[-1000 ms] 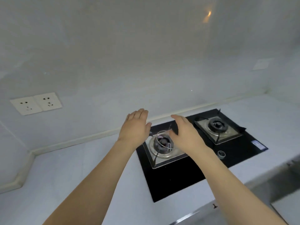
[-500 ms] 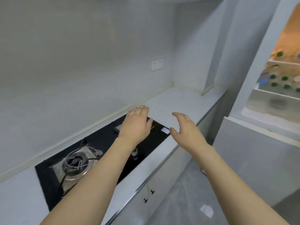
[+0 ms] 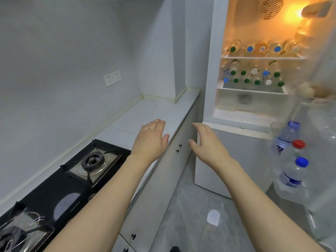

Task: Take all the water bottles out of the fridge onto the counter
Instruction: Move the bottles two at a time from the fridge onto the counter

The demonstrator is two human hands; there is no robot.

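Note:
The fridge [image 3: 214, 73] stands open at the right, lit inside. Several water bottles lie on its upper shelf [image 3: 261, 49] with caps facing out, and several more fill the lower shelf [image 3: 252, 75]. The open door at far right holds three upright bottles: one with a blue cap [image 3: 286, 137], one with a red cap [image 3: 298, 145], another blue-capped [image 3: 294, 173]. My left hand [image 3: 151, 139] hovers over the white counter [image 3: 152, 113], fingers straight, holding nothing. My right hand [image 3: 207, 142] is raised in front of the fridge's lower door, fingers relaxed and apart, holding nothing.
A black two-burner gas hob [image 3: 72, 171] is set into the counter at the left. Cabinet doors with small black knobs [image 3: 179, 148] run below the counter edge. A double wall socket [image 3: 112, 78] sits on the back wall. Grey floor tiles [image 3: 190, 215] lie between the cabinets and fridge.
The view has swung right from the hob to the open fridge, which now fills the right side. Both hands stay raised and empty, now over the counter's end and the fridge front.

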